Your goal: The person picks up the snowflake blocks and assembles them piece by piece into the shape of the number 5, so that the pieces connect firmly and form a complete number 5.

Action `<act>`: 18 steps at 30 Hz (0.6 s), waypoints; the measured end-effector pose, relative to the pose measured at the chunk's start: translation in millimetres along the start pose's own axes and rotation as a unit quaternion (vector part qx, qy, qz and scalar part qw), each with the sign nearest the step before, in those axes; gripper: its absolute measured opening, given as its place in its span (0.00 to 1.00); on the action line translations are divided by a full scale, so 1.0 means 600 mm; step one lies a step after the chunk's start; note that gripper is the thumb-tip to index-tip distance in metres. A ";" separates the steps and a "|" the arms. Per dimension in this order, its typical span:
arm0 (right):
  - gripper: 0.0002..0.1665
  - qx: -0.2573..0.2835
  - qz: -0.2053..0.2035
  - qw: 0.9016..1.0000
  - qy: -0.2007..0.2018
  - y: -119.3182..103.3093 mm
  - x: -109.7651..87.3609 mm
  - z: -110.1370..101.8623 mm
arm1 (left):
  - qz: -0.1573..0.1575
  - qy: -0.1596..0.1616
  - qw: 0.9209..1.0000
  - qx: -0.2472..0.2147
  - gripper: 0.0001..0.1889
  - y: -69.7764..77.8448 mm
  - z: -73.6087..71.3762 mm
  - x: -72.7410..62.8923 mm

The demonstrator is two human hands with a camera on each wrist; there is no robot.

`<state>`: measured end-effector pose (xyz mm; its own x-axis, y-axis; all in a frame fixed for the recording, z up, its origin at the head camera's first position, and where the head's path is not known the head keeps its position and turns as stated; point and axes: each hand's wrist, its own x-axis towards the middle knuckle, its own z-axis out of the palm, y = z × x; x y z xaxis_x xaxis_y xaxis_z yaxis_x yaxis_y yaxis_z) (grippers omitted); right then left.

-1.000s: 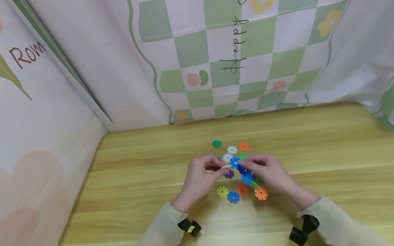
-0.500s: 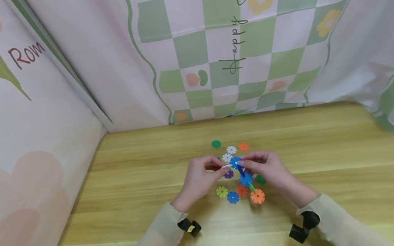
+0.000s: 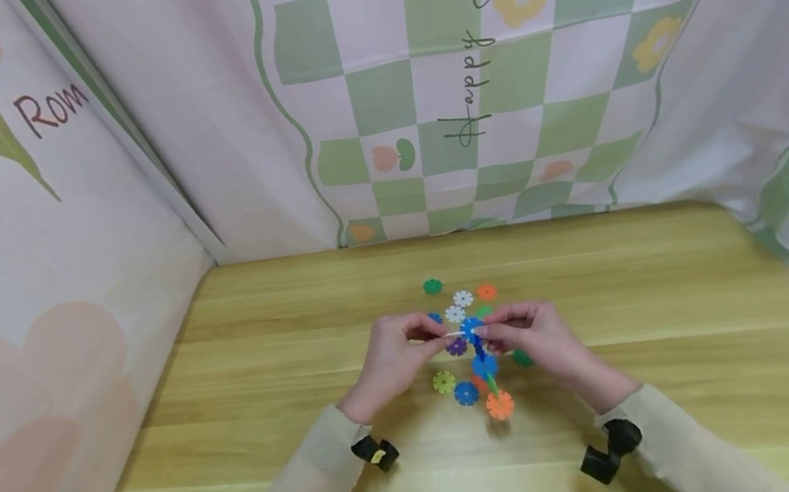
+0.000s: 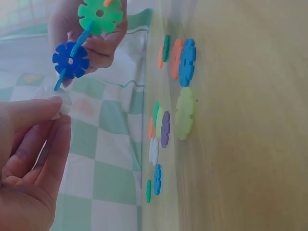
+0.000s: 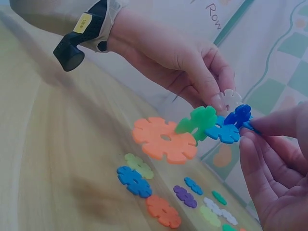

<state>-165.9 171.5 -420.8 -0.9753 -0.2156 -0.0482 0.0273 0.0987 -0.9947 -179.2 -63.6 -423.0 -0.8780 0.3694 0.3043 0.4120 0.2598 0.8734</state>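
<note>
Between thumb and fingers, my left hand [image 3: 395,359] pinches a white notched snowflake disc [image 5: 231,98] by its edge. My right hand [image 3: 540,339] pinches the blue disc [image 3: 471,329] at the top end of a chain of interlocked discs. From there the chain runs through a dark blue disc [image 5: 239,115], another blue disc [image 5: 222,131] and a green disc [image 5: 197,122] to an orange disc [image 5: 165,139]. It hangs above the table toward my body. The white disc meets the top blue disc; whether their slots are joined I cannot tell.
Loose discs lie on the wooden table [image 3: 297,310] under and around the hands. Among them are a yellow-green disc [image 3: 444,382], a blue one [image 3: 466,393], a purple one [image 3: 457,346] and a green one [image 3: 432,286]. A checkered curtain [image 3: 455,86] hangs behind.
The chain's lower end, with the orange disc, has swung left and toward my body. Both hands stay nearly in place, still pinching the white disc and the top blue disc.
</note>
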 end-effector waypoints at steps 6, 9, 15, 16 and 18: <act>0.13 0.019 0.001 1.000 -0.013 0.004 0.002 0.001 | 0.017 -0.013 1.000 0.015 0.03 0.000 -0.004 -0.002; 0.12 0.024 0.005 1.000 -0.013 0.005 0.003 0.004 | 0.032 -0.016 0.999 0.017 0.03 -0.002 -0.004 -0.002; 0.13 0.030 0.007 0.999 -0.018 0.006 0.003 0.008 | 0.038 -0.010 0.999 0.019 0.03 -0.004 -0.001 -0.002; 0.14 0.030 0.008 0.999 -0.019 0.007 0.004 0.009 | 0.036 -0.009 0.999 0.019 0.03 -0.005 -0.001 -0.002; 0.14 0.031 0.012 0.999 -0.018 0.006 0.004 0.009 | 0.033 -0.006 0.999 0.020 0.03 -0.003 -0.001 -0.003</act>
<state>-167.0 166.2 -425.0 -0.9658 -0.2480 -0.0749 0.0660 0.0443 -0.9968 -178.4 -65.1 -425.1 -0.8452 0.3983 0.3563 0.4790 0.2689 0.8356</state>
